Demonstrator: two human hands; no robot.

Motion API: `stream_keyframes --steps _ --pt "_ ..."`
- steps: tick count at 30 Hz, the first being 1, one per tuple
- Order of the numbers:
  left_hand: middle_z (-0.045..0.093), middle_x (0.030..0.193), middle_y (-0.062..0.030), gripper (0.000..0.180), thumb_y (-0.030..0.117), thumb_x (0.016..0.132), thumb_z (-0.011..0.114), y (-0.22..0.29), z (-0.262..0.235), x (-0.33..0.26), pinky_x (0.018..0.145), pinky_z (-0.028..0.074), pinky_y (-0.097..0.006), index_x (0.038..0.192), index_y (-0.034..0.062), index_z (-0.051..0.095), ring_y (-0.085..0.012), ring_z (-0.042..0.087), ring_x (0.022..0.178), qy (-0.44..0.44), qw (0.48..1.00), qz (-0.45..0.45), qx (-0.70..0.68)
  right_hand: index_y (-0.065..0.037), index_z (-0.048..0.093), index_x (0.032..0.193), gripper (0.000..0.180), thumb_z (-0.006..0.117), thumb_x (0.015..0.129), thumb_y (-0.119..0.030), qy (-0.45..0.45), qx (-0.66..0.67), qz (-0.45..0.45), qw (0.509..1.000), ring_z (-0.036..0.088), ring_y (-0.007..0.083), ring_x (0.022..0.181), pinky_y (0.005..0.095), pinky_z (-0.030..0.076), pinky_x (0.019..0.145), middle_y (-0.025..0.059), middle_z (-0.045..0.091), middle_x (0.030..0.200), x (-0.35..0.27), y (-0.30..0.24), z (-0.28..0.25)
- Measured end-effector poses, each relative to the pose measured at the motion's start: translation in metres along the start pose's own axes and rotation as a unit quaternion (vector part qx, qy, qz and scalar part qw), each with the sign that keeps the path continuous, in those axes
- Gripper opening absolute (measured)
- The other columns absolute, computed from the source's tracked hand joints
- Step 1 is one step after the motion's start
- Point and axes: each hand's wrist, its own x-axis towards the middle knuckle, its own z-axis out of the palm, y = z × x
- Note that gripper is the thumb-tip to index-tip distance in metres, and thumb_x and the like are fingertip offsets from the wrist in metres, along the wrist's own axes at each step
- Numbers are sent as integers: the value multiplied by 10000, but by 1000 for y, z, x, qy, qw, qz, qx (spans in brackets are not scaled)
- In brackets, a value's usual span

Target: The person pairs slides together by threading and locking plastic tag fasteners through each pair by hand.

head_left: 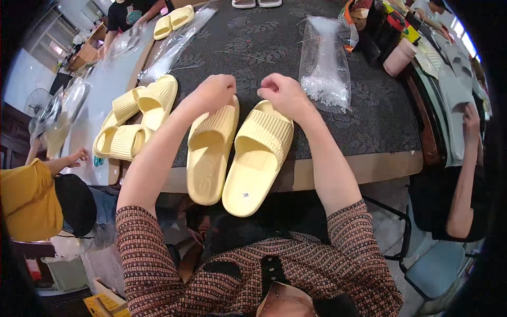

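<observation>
Pale yellow slides (257,164), two, centre of frame: side by side, heels toward the lower edge and overhanging the table edge, ribbed straps toward the top; one small white sticker (245,195) on the right-hand heel.

Hands, two, at the toe ends. Left hand (215,93): fingers curled in, over the left-hand toe; whether anything is held cannot be told. Right hand (284,95): half closed, thumb and fingertips near together by the right-hand toe; any small item between them cannot be made out.

Further yellow slides (153,113), at least three, bunched left of centre.

Clear bag (325,66), one, upper right of centre, small whitish pieces inside.

Pink container (400,57), one, upper right.

Distant yellow slides (173,22), two, upper left.

Whitish footwear (256,3), two, cut by the top edge.
</observation>
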Motion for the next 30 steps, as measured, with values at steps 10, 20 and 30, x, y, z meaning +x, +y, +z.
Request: stream_keyframes --steps 10,20,30 --pt "640 804 -119 119 75 788 540 36 11 -7 753 413 -388 895 70 594 -281 611 822 138 939 223 221 6 616 890 148 584 790 -98 56 -2 -95 994 617 347 823 401 489 730 200 634 858 -5 -10 1" --pt "644 839 -164 196 166 828 557 -10 -5 -12 726 480 -366 898 -4 625 -306 621 805 -44 998 24 29 4 623 839 156 549 795 -126 19 -64 16 998 615 364 830 419 483 753 199 641 827 -7 -12 -13" --pt "635 872 -163 171 147 854 540 11 1 -16 747 475 -379 954 40 629 -343 606 871 76 992 66 81 19 598 948 216 626 779 -113 57 -46 -104 992 621 249 783 342 489 719 138 635 856 -4 -6 1"
